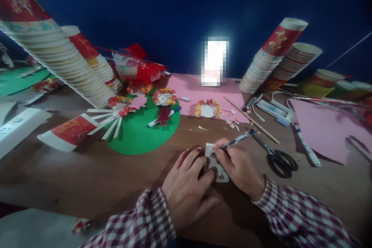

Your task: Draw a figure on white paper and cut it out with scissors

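Note:
My right hand [242, 168] is closed around a slim pen [238, 139], its tip down at a small white piece of paper [222, 176]. Some drawn marks show on the paper's lower part. My left hand [188, 186] lies on the table with fingers apart, its fingertips at the paper's left edge. To the right of my right hand lie black-handled scissors [281, 162], blades pointing away from me. A ring of red and yellow paper bits [208, 108] sits on pink paper [186, 85] beyond my hands.
Tall paper cup stacks lean at the left [66, 58] and right [266, 58]. A green paper disc [136, 141] carries a marker [154, 123] and cut-paper pieces. A wooden stick [261, 128], a power strip [23, 126] and a bright pixelated screen [215, 62] are also there.

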`<state>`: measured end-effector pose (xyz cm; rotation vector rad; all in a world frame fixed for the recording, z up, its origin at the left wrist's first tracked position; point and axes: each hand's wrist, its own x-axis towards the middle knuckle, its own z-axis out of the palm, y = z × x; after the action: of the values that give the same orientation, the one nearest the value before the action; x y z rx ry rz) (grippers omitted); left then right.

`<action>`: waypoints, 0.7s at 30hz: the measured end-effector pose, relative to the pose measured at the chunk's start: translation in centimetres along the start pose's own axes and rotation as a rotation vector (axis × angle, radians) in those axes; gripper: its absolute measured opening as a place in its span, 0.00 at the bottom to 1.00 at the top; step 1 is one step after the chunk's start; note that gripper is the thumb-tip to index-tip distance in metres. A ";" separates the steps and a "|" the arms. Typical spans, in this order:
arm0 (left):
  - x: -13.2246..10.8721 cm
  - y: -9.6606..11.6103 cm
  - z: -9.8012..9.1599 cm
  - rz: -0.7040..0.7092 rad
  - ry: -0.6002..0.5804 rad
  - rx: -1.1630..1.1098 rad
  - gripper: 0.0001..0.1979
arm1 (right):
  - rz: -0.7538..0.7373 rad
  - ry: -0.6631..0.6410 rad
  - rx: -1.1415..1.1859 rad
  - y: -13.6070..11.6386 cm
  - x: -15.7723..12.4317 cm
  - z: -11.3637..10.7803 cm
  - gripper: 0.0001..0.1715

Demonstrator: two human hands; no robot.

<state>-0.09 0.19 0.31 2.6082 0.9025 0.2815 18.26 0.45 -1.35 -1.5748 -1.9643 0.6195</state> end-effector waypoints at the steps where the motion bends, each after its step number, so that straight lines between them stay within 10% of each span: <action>1: 0.0 0.0 0.0 -0.003 0.000 0.002 0.22 | 0.001 -0.002 0.008 0.0 0.0 0.0 0.12; 13: -0.1 -0.1 0.5 0.011 0.013 0.022 0.24 | 0.278 0.296 0.669 0.8 0.7 -0.7 0.15; 21: 0.0 0.0 0.4 0.003 0.020 0.041 0.23 | 0.145 0.216 0.557 0.0 0.3 -0.5 0.12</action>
<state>-0.01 0.07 -0.09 2.6487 0.9206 0.2938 18.56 0.76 -0.92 -1.3646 -1.3697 0.9180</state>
